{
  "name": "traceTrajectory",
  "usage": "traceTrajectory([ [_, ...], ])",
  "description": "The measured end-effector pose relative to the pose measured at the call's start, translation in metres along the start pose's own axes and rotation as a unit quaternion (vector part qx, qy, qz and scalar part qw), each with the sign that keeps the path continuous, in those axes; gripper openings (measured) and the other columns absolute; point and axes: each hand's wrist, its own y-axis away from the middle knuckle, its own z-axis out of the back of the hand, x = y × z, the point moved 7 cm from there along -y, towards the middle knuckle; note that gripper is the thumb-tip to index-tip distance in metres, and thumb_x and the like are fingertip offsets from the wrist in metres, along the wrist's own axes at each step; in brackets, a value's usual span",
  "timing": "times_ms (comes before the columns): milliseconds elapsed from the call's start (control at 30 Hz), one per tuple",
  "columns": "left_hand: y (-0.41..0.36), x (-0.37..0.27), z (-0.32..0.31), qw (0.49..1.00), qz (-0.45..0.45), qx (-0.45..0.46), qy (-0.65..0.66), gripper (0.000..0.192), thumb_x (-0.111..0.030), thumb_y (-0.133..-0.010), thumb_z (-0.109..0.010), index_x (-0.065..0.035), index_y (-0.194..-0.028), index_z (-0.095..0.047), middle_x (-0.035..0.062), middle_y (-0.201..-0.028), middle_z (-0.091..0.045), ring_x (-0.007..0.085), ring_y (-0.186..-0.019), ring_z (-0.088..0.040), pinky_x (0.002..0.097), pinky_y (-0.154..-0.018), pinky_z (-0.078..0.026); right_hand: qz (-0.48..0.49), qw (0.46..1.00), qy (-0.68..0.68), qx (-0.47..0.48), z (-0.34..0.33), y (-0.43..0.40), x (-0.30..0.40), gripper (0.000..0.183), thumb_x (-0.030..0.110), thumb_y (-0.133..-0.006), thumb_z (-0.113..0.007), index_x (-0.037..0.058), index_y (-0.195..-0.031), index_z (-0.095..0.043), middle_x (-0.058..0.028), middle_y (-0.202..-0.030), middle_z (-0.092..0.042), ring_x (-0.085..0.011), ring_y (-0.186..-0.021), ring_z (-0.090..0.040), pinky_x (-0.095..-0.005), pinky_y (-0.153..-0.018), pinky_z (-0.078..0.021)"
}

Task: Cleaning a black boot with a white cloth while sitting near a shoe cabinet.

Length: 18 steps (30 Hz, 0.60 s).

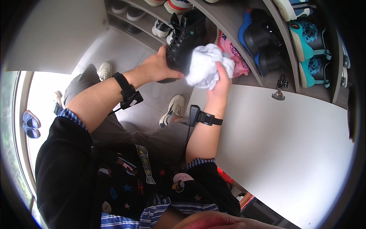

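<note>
A black lace-up leather boot (pixel 184 35) is in the grip of my left hand (pixel 155 65), held by its toe end with the shaft pointing away from me. In my right hand (pixel 222 78) is a bunched white cloth (pixel 207 64), close beside the boot's right side. Whether the cloth touches the leather I cannot tell. The boot is in front of the open shoe cabinet's lower shelves. Both wrists wear black straps with small devices.
Pairs of shoes fill the cabinet shelves, among them teal shoes (pixel 310 54), black-and-blue shoes (pixel 261 43) and a pink patterned item (pixel 233 54). An opened white cabinet door (pixel 280 143) with a metal hinge (pixel 279 88) spans my right side. Blue slippers (pixel 31 124) lie at far left.
</note>
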Motion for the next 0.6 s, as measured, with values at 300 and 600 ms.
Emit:
traceTrajectory([
  [300, -0.002, -0.001, -0.001, 0.999, -0.006, 0.016, 0.039, 0.141, -0.062, -0.066, -0.093, 0.0142, -0.161, -0.023, 0.0352, -0.130, -0.069, 0.0448, -0.124, -0.070, 0.0422, -0.107, -0.055, 0.031, 0.979, 0.154, -0.130, 0.015, -0.005, 0.005, 0.054, 0.007, -0.096, -0.077, -0.0023, -0.143, -0.054, -0.0168, -0.136, -0.065, -0.0260, -0.117, -0.070, -0.0420, -0.101, -0.0570],
  [600, -0.005, 0.006, -0.002, 0.998, 0.019, 0.021, 0.055, 0.136, -0.063, -0.066, -0.096, 0.0089, -0.160, -0.030, 0.0308, -0.134, -0.068, 0.0407, -0.127, -0.069, 0.0432, -0.108, -0.055, -0.146, 0.963, 0.179, 0.141, -0.009, 0.022, -0.020, 0.052, 0.003, -0.089, -0.082, 0.0007, -0.137, -0.063, -0.0112, -0.125, -0.071, -0.0204, -0.118, -0.068, -0.0352, -0.100, -0.0560],
])
